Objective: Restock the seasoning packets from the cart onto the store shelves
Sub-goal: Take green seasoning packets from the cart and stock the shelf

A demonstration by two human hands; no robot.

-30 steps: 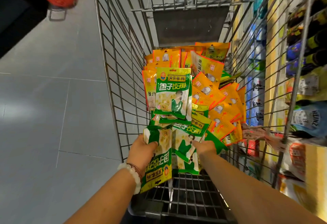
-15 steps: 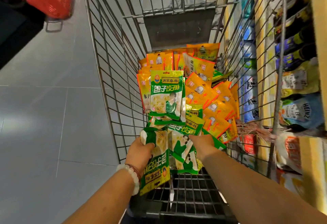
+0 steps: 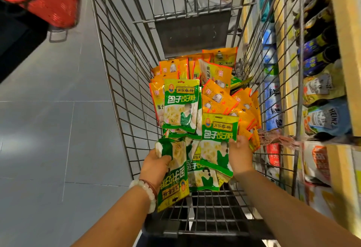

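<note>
Right hand point(image 3: 239, 156) newly lifting green packet point(image 3: 216, 141).

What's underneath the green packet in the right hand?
Under the right hand's green packet lie more green packets on the cart's wire floor; anything deeper is covered.

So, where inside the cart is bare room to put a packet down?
Bare wire floor lies near the handle, below both hands and the green packets. The far end, under the grey panel, looks packed with orange packets; the middle is crowded too.
</note>
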